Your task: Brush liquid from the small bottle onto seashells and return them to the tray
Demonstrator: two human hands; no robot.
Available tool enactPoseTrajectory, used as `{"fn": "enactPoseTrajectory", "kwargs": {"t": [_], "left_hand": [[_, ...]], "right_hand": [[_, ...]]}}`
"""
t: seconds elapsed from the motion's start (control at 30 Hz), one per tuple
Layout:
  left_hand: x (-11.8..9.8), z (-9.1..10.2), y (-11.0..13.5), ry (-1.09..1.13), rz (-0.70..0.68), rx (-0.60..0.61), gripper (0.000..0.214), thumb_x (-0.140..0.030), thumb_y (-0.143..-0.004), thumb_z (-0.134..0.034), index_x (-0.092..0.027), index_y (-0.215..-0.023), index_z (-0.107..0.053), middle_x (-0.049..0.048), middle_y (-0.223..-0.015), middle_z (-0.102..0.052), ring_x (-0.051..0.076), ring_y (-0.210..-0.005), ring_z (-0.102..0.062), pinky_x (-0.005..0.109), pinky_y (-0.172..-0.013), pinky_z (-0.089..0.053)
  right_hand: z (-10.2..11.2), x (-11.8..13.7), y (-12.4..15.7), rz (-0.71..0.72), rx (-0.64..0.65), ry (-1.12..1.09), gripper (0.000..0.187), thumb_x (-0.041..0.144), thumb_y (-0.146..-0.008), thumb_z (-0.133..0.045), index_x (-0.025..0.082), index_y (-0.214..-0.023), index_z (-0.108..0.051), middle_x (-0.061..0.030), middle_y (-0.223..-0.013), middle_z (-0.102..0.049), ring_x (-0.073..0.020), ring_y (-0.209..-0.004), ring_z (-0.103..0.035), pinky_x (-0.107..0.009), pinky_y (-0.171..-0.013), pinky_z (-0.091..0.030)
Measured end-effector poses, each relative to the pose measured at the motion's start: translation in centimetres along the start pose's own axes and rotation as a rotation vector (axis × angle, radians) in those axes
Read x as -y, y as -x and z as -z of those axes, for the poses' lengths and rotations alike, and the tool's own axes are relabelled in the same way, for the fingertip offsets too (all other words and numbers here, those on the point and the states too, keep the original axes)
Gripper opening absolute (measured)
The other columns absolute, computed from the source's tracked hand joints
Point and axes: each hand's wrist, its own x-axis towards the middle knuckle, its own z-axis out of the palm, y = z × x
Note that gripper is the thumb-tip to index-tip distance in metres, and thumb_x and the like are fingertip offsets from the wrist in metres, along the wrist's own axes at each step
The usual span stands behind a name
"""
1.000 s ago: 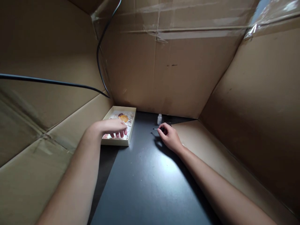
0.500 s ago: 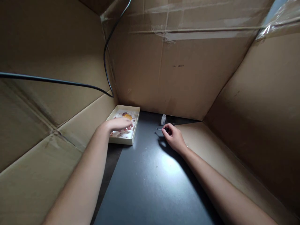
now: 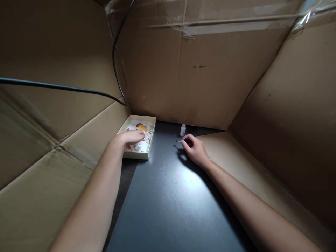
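My right hand (image 3: pixel 195 149) is closed in a pinch around a dark cap with a thin applicator brush (image 3: pixel 178 141), whose tip points left above the dark tabletop. Just behind it stands a small clear bottle (image 3: pixel 183 130) with a pale label and no cap on it. At the left, my left hand (image 3: pixel 132 137) reaches over a shallow cream box (image 3: pixel 135 155). Its fingers bend down inside and are mostly hidden, so any hold is unclear. Small brown, white and reddish pieces (image 3: pixel 147 137) and an orange-yellow piece (image 3: pixel 142 128) show in the box.
Cardboard walls (image 3: pixel 178 80) enclose the dark grey tabletop (image 3: pixel 157 203) at the back and both sides. A black cable (image 3: pixel 65 86) runs along the left wall and up the corner. A flat cardboard piece (image 3: pixel 223 147) lies to the right.
My left hand has turned and dipped into the box, so its fingers show less. My right hand keeps its pinch in nearly the same place. The whole view has shifted slightly.
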Motion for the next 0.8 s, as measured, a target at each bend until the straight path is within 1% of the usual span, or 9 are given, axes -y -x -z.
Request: {"fn": "enactPoseTrajectory", "kwargs": {"t": [0.07, 0.13, 0.2, 0.27, 0.37, 0.43, 0.57, 0.63, 0.8], "left_hand": [[0.0, -0.1, 0.0, 0.081, 0.056, 0.048, 0.044, -0.035, -0.079, -0.04, -0.022, -0.117, -0.057, 0.0131, -0.108, -0.062, 0.018, -0.075, -0.061, 0.025, -0.056, -0.046], [0.0, -0.4, -0.1, 0.127, 0.083, 0.092, 0.046, -0.031, -0.077, -0.042, -0.023, -0.121, -0.054, 0.0122, -0.105, -0.063, 0.018, -0.075, -0.061, 0.025, -0.057, -0.046], [0.0, -0.7, -0.3, 0.129, 0.096, 0.099, 0.049, -0.028, -0.076, -0.045, -0.024, -0.125, -0.051, 0.0105, -0.099, -0.064, 0.019, -0.076, -0.062, 0.026, -0.061, -0.047], [0.1, -1.2, -0.7, 0.082, 0.079, 0.055, 0.054, -0.022, -0.071, -0.05, -0.025, -0.125, -0.051, 0.0099, -0.1, -0.065, 0.02, -0.082, -0.062, 0.029, -0.069, -0.048], [0.3, -2.1, -1.3, -0.019, 0.014, -0.029, 0.069, -0.01, -0.062, -0.052, -0.023, -0.129, -0.048, 0.0118, -0.118, -0.062, 0.023, -0.095, -0.061, 0.034, -0.082, -0.046], [0.5, -2.5, -1.7, -0.055, -0.006, -0.063, 0.074, -0.007, -0.06, -0.051, -0.023, -0.132, -0.045, 0.0125, -0.123, -0.06, 0.024, -0.099, -0.059, 0.035, -0.086, -0.044], [0.8, -2.8, -2.5, -0.074, -0.001, -0.075, 0.064, -0.014, -0.063, -0.053, -0.024, -0.126, -0.047, 0.0109, -0.11, -0.065, 0.024, -0.094, -0.061, 0.035, -0.083, -0.044], [0.7, -2.8, -2.6, -0.079, 0.019, -0.082, 0.06, -0.017, -0.063, -0.056, -0.023, -0.122, -0.048, 0.0099, -0.102, -0.066, 0.024, -0.089, -0.061, 0.035, -0.082, -0.044], [-0.3, -2.7, -1.8, -0.169, 0.025, -0.13, 0.051, -0.018, -0.061, -0.06, -0.02, -0.112, -0.053, 0.0108, -0.096, -0.067, 0.025, -0.088, -0.061, 0.035, -0.082, -0.042]], "right_hand": [[0.0, 0.0, 0.0, -0.002, -0.004, 0.006, 0.02, 0.038, -0.085, -0.052, 0.02, -0.084, -0.059, 0.002, -0.063, -0.052, -0.0133, -0.059, -0.045, -0.025, -0.058, -0.035], [0.0, -0.1, 0.0, -0.001, -0.009, 0.01, 0.02, 0.038, -0.084, -0.052, 0.02, -0.084, -0.06, 0.0022, -0.062, -0.051, -0.0134, -0.058, -0.045, -0.025, -0.057, -0.034], [0.0, -0.1, 0.0, -0.001, -0.009, 0.007, 0.02, 0.038, -0.084, -0.052, 0.02, -0.084, -0.06, 0.0023, -0.062, -0.051, -0.0133, -0.059, -0.045, -0.025, -0.057, -0.034], [0.0, -0.1, 0.1, 0.001, -0.007, 0.002, 0.019, 0.038, -0.084, -0.052, 0.02, -0.084, -0.06, 0.0023, -0.062, -0.051, -0.0133, -0.059, -0.045, -0.025, -0.058, -0.035], [0.0, -0.1, 0.1, 0.004, -0.003, -0.001, 0.019, 0.038, -0.084, -0.053, 0.02, -0.084, -0.06, 0.0021, -0.063, -0.051, -0.0132, -0.059, -0.045, -0.025, -0.058, -0.034], [0.0, -0.1, 0.1, 0.0, -0.004, -0.002, 0.02, 0.038, -0.085, -0.052, 0.02, -0.084, -0.059, 0.0021, -0.063, -0.051, -0.0132, -0.059, -0.045, -0.025, -0.058, -0.034], [-0.1, -0.2, 0.1, -0.005, -0.007, -0.002, 0.021, 0.039, -0.085, -0.052, 0.02, -0.084, -0.06, 0.0018, -0.063, -0.051, -0.0133, -0.059, -0.045, -0.025, -0.058, -0.035], [-0.1, -0.2, 0.1, -0.004, -0.007, -0.009, 0.021, 0.039, -0.085, -0.052, 0.019, -0.083, -0.06, 0.0016, -0.063, -0.052, -0.0133, -0.059, -0.046, -0.025, -0.058, -0.035], [-0.1, -0.1, 0.1, 0.0, -0.005, -0.019, 0.018, 0.038, -0.084, -0.053, 0.02, -0.084, -0.059, 0.0018, -0.063, -0.051, -0.0134, -0.059, -0.046, -0.025, -0.058, -0.036]]}}
